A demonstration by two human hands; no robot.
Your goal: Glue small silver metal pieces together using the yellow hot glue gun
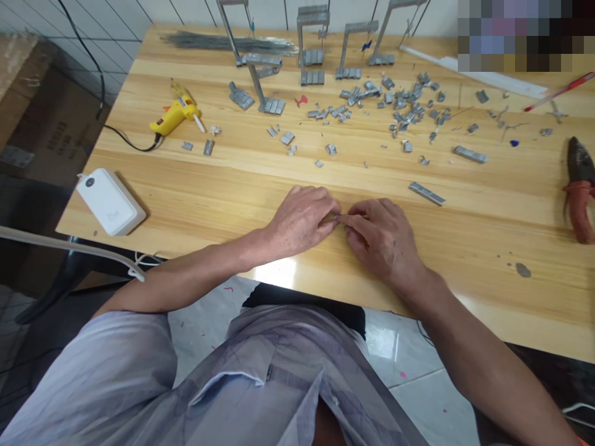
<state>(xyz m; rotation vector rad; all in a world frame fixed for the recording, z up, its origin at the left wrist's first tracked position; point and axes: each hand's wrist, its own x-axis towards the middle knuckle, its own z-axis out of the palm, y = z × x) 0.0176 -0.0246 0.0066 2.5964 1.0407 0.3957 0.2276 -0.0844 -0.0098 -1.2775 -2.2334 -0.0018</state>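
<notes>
My left hand (304, 220) and my right hand (383, 238) meet over the front middle of the wooden table (209, 204). Both have their fingers closed in a pinch, fingertips almost touching. Whatever lies between them is tiny and mostly hidden; only a small grey glint shows at the fingertips. To the right of my right hand lies a flat grey metal strip (426, 193). A second grey strip (470, 154) rests farther back. Beyond my hands are scattered small bent grey metal pieces (409, 108).
Several grey metal frames (304, 43) stand at the back, before a bundle of thin wires (223, 42). On the left are a yellow glue gun (176, 116) and a white power bank (111, 201). Red-handled pliers (579, 192) and a red pen (558, 91) lie right.
</notes>
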